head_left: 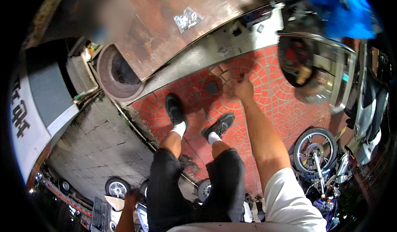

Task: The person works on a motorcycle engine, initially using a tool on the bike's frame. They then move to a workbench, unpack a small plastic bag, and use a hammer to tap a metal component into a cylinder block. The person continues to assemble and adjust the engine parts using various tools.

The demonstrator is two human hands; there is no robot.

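Observation:
My right arm reaches forward over the red patterned paving [273,79], and my right hand [244,88] is smeared by motion. Its fingers cannot be made out clearly, nor whether they hold anything. Just left of it are blurred tan squarish pieces [219,70], and a dark grey flat square [212,87] lies close by. Low at the left, my left hand [131,197] hangs beside my thigh, dark and blurred, its fingers unclear. My two black shoes [176,109] stand on the paving.
A brown wooden board [161,38] carries a clear bag of small white parts [188,20]. Beside it stands a round brown pot [108,77]. A metal-framed glass case [320,73], a blue plastic sheet [339,11] and a motorbike wheel [315,150] are at right. Another person is at upper left.

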